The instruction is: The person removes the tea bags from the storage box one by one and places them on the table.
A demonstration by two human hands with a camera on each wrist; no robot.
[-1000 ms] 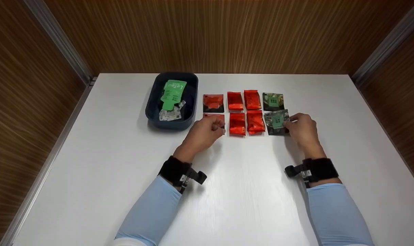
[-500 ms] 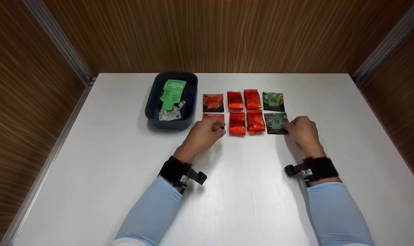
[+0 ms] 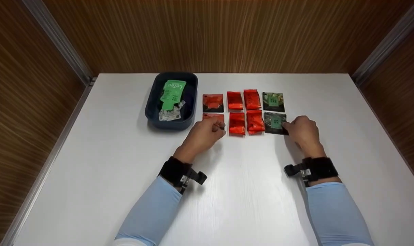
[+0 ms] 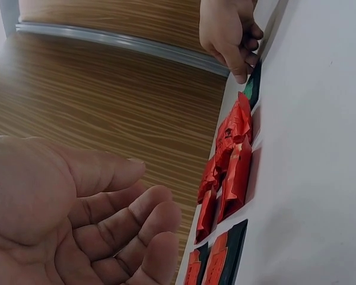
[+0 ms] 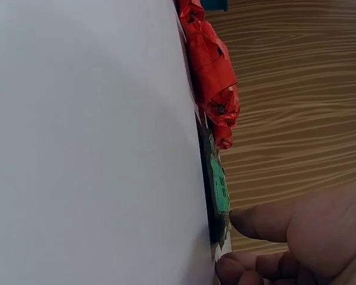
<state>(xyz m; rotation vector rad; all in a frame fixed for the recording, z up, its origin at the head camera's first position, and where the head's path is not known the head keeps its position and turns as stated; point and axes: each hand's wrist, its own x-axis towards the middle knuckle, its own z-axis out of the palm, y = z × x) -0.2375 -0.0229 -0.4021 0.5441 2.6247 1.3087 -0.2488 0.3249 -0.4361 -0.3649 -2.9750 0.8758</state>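
In two rows lie small sachets: black-and-red flat ones on the left, red foil ones in the middle and dark green ones on the right. My right hand (image 3: 301,132) pinches the right edge of the front dark green sachet (image 3: 274,122), which lies flat in line with the row. Thumb and fingertips meet that edge in the right wrist view. My left hand (image 3: 204,134) hovers over the front black-and-red sachet (image 3: 213,117), partly hiding it. Its fingers curl loosely around nothing, as the left wrist view shows. Behind the front row sits the other green sachet (image 3: 273,101).
A dark blue bin (image 3: 151,118) stands left of the rows, holding a green card (image 3: 173,94) and a silver wrapper (image 3: 170,115). Several red foil sachets (image 3: 237,123) fill the middle. Wooden panels (image 3: 220,37) wall in the white table (image 3: 241,191).
The right hand has lowered the tilted front green sachet flat and straightened it, shifting it slightly left. The left hand has stayed nearly still.
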